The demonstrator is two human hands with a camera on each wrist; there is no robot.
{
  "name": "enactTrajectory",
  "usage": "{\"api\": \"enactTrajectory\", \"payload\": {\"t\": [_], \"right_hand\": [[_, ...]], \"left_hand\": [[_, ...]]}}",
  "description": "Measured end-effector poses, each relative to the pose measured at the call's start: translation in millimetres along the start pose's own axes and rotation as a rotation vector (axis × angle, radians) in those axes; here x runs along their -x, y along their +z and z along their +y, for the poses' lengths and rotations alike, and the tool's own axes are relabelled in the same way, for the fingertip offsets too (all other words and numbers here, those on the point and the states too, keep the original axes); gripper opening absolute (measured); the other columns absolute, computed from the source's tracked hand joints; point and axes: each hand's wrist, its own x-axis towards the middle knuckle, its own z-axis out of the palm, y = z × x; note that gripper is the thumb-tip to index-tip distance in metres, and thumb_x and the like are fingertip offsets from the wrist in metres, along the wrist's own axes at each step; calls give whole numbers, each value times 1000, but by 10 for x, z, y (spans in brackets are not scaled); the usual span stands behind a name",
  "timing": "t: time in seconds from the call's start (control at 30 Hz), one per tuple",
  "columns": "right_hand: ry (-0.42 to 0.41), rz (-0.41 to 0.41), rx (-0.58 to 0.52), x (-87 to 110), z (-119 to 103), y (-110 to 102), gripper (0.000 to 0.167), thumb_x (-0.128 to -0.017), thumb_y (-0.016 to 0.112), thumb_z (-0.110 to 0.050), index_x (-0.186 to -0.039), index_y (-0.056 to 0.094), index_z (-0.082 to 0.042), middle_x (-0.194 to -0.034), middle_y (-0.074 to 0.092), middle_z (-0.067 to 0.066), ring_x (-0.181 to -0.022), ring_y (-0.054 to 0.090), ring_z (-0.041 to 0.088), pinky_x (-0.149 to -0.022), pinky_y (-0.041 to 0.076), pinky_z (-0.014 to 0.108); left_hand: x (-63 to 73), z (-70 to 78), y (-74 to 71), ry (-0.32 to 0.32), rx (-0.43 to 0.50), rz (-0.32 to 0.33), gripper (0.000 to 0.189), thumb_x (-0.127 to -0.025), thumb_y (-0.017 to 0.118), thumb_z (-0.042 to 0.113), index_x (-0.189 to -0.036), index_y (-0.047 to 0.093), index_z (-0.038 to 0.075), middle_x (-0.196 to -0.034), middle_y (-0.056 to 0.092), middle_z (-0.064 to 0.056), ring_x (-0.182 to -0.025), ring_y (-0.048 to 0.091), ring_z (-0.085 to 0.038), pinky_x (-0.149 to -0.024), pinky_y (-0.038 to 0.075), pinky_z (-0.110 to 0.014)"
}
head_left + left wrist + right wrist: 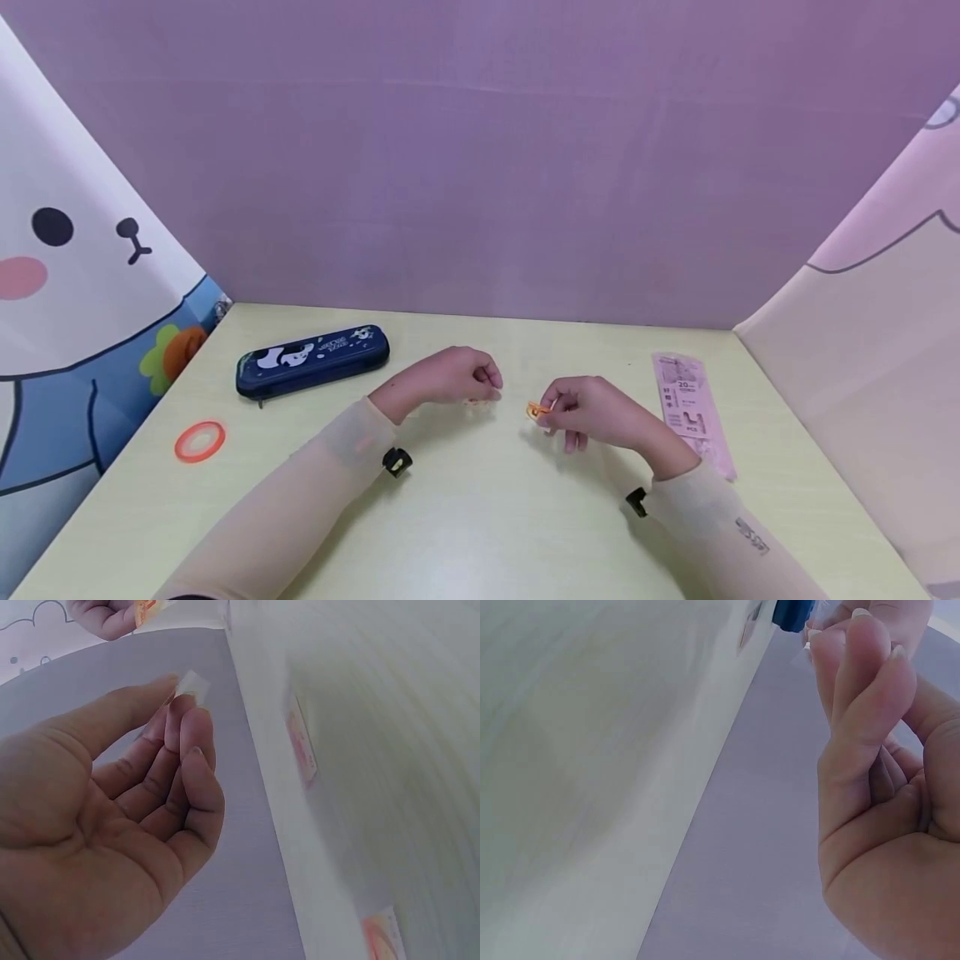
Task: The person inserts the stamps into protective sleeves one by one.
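Observation:
My left hand [461,377] is over the middle of the table, its thumb and fingertips pinching a small clear strip that looks like tape [195,686]. Below it on the table lies a small orange-and-white printed piece [477,402]; the left wrist view shows two such flat pieces, one a pale red printed piece [301,742] and the other an orange printed piece [384,934]. Facing it, my right hand [600,408] pinches an orange printed piece [537,411] between thumb and index finger. In the right wrist view its fingers hide that piece.
A dark blue pencil case [313,360] with a panda print lies at the back left. Nearer the left edge is an orange ring [199,441] with a pale centre. A pink printed packet [693,408] lies right of my right hand. Cloth walls border the table [480,533].

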Motion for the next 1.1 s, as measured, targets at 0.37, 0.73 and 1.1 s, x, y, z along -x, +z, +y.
{"api": "enactTrajectory", "payload": {"t": [0.37, 0.73, 1.1], "right_hand": [[-12, -4, -5, 25, 5, -16, 11, -100, 75, -18, -107, 71, -11, -91, 78, 20, -61, 71, 21, -56, 60, 36], [-16, 6, -11, 42, -1, -8, 10, -100, 74, -17, -107, 71, -11, -92, 78, 20, -62, 72, 21, -57, 60, 36], [-45, 18, -38, 68, 6, 19, 5, -103, 70, -15, -105, 72, -11, -94, 77, 23, -66, 73, 21, -60, 62, 36]], "left_hand": [[25, 40, -2, 16, 55, -9, 40, -98, 79, 20, -133, 63, 9, -98, 76, 1, -83, 69, -10, -80, 54, -28], [36, 90, 9, -27, 26, 43, 19, -93, 85, 26, -101, 72, 15, -91, 72, 2, -78, 64, -10, -76, 52, -27], [60, 77, 14, 4, 8, 28, 15, -95, 83, 33, -90, 77, 21, -87, 76, -2, -76, 63, -12, -72, 51, -27]]}}
